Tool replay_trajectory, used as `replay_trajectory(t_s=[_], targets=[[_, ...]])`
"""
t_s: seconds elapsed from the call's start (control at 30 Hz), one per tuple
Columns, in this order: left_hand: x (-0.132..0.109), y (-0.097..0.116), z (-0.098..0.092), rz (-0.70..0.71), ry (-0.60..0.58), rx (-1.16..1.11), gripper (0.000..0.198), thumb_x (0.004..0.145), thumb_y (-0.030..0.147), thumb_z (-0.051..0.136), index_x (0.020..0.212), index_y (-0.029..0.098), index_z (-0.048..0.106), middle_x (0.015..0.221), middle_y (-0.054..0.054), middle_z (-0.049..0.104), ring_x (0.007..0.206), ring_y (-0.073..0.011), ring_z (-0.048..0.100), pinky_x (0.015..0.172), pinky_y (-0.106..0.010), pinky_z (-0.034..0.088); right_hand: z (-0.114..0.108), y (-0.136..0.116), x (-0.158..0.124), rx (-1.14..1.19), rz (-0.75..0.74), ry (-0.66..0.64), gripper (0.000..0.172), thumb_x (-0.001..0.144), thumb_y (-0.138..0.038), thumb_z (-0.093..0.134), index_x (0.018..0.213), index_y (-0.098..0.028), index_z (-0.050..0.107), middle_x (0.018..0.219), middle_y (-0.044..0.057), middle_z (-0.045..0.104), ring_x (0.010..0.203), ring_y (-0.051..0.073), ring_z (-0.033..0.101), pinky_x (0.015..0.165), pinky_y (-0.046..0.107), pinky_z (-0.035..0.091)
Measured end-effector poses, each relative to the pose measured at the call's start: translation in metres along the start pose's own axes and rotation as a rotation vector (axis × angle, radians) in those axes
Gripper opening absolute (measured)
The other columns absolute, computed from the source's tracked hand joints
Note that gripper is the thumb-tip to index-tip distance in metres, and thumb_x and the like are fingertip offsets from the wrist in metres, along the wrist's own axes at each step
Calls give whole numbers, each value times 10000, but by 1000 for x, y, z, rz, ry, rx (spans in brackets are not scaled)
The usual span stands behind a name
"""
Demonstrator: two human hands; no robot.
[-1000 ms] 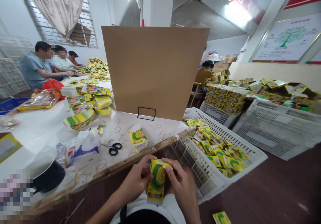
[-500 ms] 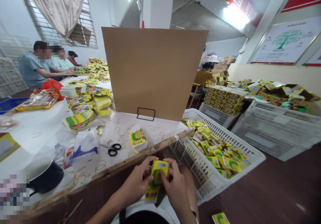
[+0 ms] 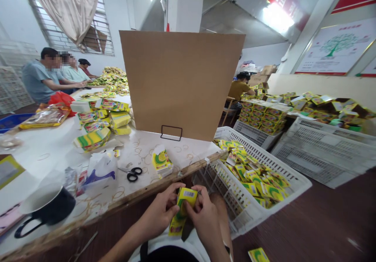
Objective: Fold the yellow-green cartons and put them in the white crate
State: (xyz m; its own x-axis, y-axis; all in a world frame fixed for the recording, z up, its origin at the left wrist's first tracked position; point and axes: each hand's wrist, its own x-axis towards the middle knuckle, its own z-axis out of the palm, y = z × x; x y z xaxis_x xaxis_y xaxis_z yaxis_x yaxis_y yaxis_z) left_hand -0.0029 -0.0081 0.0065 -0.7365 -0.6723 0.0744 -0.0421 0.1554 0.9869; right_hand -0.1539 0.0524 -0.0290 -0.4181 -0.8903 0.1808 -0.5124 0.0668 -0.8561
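Observation:
Above my lap, a small yellow-and-green printed carton (image 3: 182, 211) is held between both hands. My left hand (image 3: 164, 207) grips its left edge with thumb and fingers. My right hand (image 3: 202, 211) closes on its right side, the thumb pressed on the front face. A barcode shows on the carton's upper end; its back is hidden. Just beyond the hands, at the table's edge, lies a stack of flat yellow cartons (image 3: 161, 162). Black-handled scissors (image 3: 134, 174) rest to the left of that stack.
A white plastic crate (image 3: 293, 191) full of yellow cartons stands at my right. A large cardboard sheet (image 3: 182, 85) stands upright on the table. A dark mug (image 3: 55, 207) and bundled cartons (image 3: 92, 138) are on the left. One carton (image 3: 258, 255) lies on the floor. Co-workers sit farther back.
Both hands keep their hold on the carton, which has barely shifted. The view has moved very slightly.

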Motion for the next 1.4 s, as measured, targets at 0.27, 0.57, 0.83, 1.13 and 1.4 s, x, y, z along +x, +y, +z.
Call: replay_trajectory(t_s=[0.27, 0.57, 0.83, 1.13, 1.4], targets=[[1, -5, -2, -22, 50, -60, 574, 746, 86, 566, 1293, 181, 423, 912, -64, 708, 821, -207, 657, 717, -302, 486, -11, -9, 3, 196, -54, -67, 348, 770, -329, 571, 1082, -176, 575, 519, -88, 407, 471, 143, 444, 466, 225, 371], [6, -8, -6, -54, 92, -178, 510, 681, 114, 644, 1170, 184, 516, 811, -42, 710, 754, -207, 668, 680, -296, 491, -23, -20, 6, 524, 38, -122, 337, 733, -425, 652, 962, -182, 696, 845, 68, 691, 732, 208, 634, 624, 274, 504], [7, -11, 0, -11, 64, -63, 560, 696, -3, 496, 1222, 186, 468, 884, -42, 712, 858, -198, 659, 755, -298, 498, -13, -13, 6, 641, 136, -47, 336, 633, -412, 753, 841, -155, 694, 642, 3, 629, 517, 126, 520, 466, 215, 421], [9, -23, -1, 34, 170, 68, 635, 755, 50, 543, 1346, 194, 360, 1186, -135, 606, 1113, -215, 574, 986, -400, 434, -45, 26, 21, 900, 117, 654, 416, 635, -313, 766, 994, -248, 566, 876, -35, 661, 726, 110, 644, 680, 219, 529], [1, -27, -19, 18, 307, 144, 513, 756, 58, 557, 1252, 165, 487, 1145, -145, 633, 1099, -233, 587, 998, -428, 432, -43, 35, 20, 1038, 168, 530, 328, 585, -271, 795, 869, -200, 647, 940, 14, 682, 883, 168, 669, 930, 349, 488]])
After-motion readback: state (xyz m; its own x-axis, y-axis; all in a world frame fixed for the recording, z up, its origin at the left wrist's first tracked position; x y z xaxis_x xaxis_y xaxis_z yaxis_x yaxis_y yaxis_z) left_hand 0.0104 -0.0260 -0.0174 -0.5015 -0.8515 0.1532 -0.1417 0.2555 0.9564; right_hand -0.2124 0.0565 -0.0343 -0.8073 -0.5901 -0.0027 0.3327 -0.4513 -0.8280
